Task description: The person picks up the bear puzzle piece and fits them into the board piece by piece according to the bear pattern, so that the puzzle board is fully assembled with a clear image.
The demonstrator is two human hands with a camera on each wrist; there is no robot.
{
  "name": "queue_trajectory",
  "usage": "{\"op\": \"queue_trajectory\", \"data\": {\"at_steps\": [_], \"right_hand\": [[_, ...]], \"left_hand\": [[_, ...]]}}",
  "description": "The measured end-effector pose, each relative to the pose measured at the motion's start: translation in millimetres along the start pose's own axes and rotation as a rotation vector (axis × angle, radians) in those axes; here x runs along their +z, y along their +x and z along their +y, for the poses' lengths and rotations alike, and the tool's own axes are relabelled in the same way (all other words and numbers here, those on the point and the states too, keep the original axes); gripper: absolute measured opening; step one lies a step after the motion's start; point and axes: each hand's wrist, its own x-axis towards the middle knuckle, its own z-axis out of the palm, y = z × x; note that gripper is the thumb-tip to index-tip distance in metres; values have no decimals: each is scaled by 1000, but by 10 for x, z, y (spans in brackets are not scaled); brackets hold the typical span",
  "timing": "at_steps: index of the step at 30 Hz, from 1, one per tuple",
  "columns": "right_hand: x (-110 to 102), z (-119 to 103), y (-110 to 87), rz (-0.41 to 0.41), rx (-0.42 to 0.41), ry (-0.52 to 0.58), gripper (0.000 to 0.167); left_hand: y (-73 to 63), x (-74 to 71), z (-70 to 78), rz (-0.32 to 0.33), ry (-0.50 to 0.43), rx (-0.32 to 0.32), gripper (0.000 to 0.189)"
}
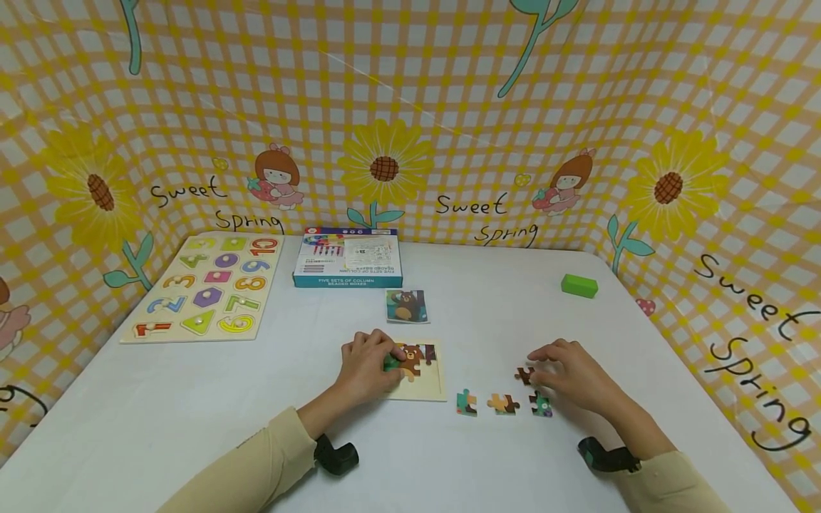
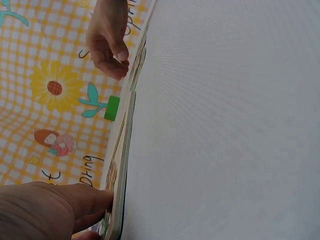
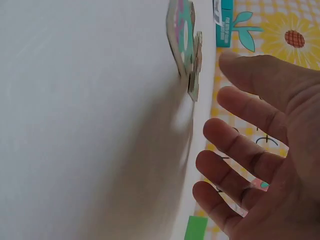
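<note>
My left hand [image 1: 370, 367] rests over the left part of a wooden puzzle tray [image 1: 432, 388], its fingertips on the bear pieces [image 1: 410, 356] lying in it. In the left wrist view, the fingers [image 2: 92, 202] reach down onto the tray's surface at its edge. My right hand [image 1: 571, 374] hovers at a loose brown puzzle piece [image 1: 524, 375], with fingers spread and nothing between them in the right wrist view. Below it lies a green and dark piece [image 1: 541, 405]. An orange and brown piece [image 1: 503, 405] and a teal piece [image 1: 467, 402] lie further left.
A bear picture card [image 1: 407, 306] lies behind the tray, in front of a blue and white box [image 1: 348, 258]. To the left is a number and shape board [image 1: 205, 288]. A green block [image 1: 579, 286] stands at the back right. Patterned cloth [image 1: 410, 92] walls the table.
</note>
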Motion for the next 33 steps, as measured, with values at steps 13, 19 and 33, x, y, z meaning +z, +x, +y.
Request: {"op": "queue_trajectory", "data": {"at_steps": [13,19,33], "right_hand": [[45,117,-23,2,-55,-26,28],[49,139,-28,-6,-63,-32,29],[53,149,-24,-15,-48,-36,29]], "left_hand": [[0,1,2,3,16,2,11],[3,5,-4,3,18,4,12],[-1,1,-7,1,9,10,11]]}}
